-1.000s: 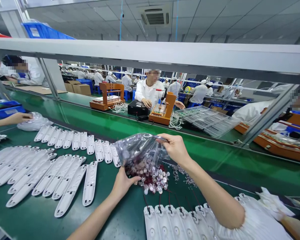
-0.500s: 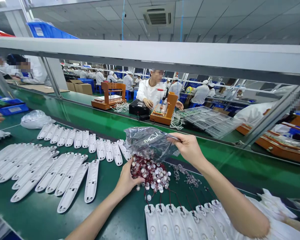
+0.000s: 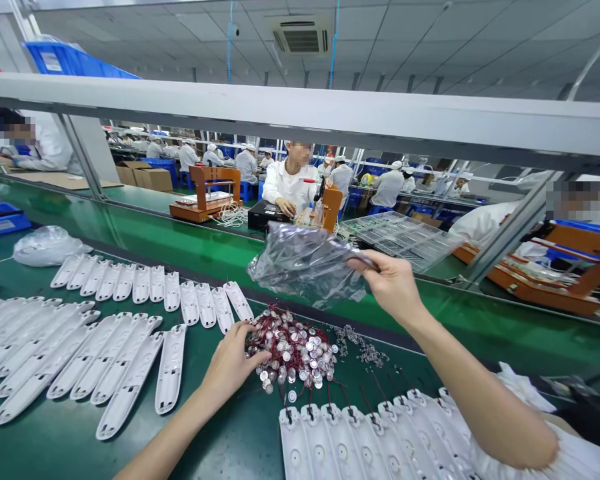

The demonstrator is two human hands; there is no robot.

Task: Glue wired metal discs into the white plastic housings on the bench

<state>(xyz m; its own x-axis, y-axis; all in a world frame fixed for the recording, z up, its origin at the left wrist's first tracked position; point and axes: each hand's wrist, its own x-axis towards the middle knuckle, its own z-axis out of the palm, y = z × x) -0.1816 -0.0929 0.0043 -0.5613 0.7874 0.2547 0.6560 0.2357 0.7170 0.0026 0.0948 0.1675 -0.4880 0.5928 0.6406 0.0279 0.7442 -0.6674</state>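
A heap of small round silver discs with dark red wires (image 3: 300,350) lies on the green tabletop. My left hand (image 3: 233,357) rests at the heap's left side, thumb and fingers apart and curved around its edge. In my right hand (image 3: 387,280) the corner of a clear plastic bag (image 3: 310,263) is pinched; the bag hangs crumpled above the heap and looks slack. Below the heap stands a row of white plastic housings (image 3: 340,443) with wires at their upper ends. A scatter of tiny metal parts (image 3: 363,347) lies right of the heap.
More white housings (image 3: 125,363) fill the table's left side, with a shorter row (image 3: 140,283) behind. A bundled plastic bag (image 3: 47,247) and a blue tray (image 3: 3,220) are at far left. Beyond the green belt (image 3: 220,250), a co-worker (image 3: 293,180) sits near orange fixtures (image 3: 215,190).
My right hand has raised the bag up off the heap, leaving more of the discs uncovered. My left hand stays beside the heap, its fingers a little more spread. The view has shifted slightly right.
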